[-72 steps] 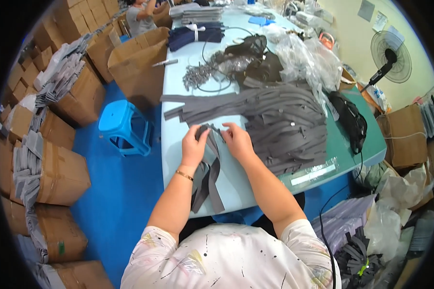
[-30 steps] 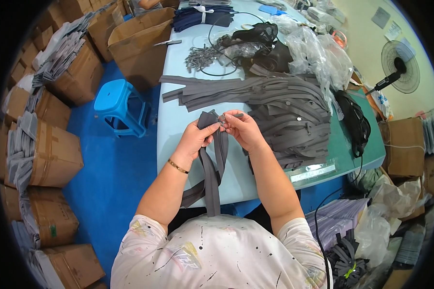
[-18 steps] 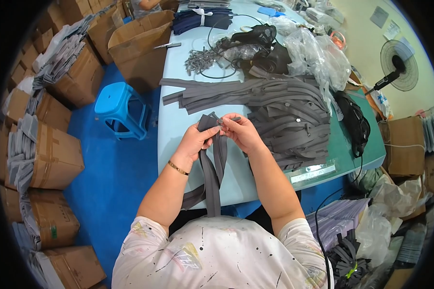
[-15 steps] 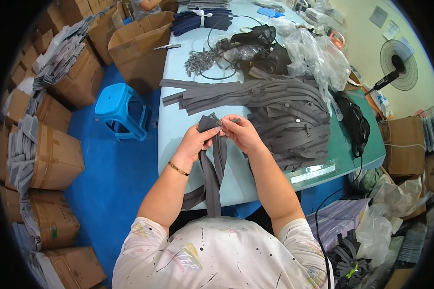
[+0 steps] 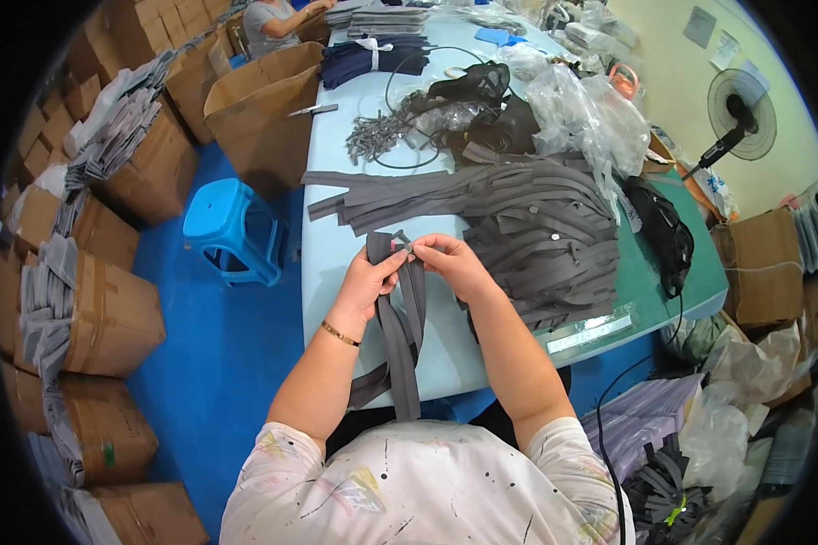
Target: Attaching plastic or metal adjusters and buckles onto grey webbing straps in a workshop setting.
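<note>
My left hand [image 5: 370, 280] is closed around the upper part of a dark grey zipper tape [image 5: 398, 350], thumb on top. The tape hangs down in long bands over the table's near edge. Close beside it, my right hand [image 5: 452, 265] pinches a small grey piece, seemingly a zipper slider [image 5: 408, 248], at the tape's top; the fingers partly hide it. To the right of my hands lies a big heap of similar grey zipper tapes [image 5: 541, 241]. Farther off is a loose pile of small grey pieces [image 5: 373, 138], which look like sliders with pulls.
On the pale table [image 5: 332, 250] are black mesh cloth [image 5: 518, 123], clear plastic bags [image 5: 577, 113], a tied dark blue bundle [image 5: 373, 62] and a black bag [image 5: 659, 236]. A blue stool [image 5: 232, 222] and cartons [image 5: 114, 304] stand left. Another person [image 5: 268, 27] is at the far end.
The whole view has shifted, so the table's things appear slightly lower. Both hands stay together at the tape's top, with the small piece still between my right fingers.
</note>
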Demonstrator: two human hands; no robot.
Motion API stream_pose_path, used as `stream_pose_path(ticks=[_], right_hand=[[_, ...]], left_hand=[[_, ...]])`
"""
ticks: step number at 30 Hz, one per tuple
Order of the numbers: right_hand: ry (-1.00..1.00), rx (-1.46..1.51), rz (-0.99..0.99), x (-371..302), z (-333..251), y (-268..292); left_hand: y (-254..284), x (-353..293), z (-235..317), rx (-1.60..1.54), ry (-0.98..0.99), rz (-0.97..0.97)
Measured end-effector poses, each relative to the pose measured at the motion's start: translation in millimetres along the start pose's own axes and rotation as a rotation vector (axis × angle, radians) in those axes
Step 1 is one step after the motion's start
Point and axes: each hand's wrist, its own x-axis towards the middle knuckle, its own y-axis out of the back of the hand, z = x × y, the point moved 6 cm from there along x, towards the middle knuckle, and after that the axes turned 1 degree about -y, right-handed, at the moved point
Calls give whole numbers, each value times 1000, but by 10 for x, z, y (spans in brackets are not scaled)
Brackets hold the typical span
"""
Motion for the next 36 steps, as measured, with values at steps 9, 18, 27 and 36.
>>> stream_pose_path(ticks=[9, 18, 27, 36], right_hand=[[-102, 78, -122, -72, -13, -145], [-110, 284, 146, 44, 184, 52], [192, 95, 79, -56, -140, -161], [8, -117, 95, -103, -95, -175]], left_hand=[[14, -11, -5, -43, -82, -27], [354, 70, 148, -308, -227, 252], [138, 94, 31, -108, 2, -10], [126, 51, 97, -30, -22, -69]])
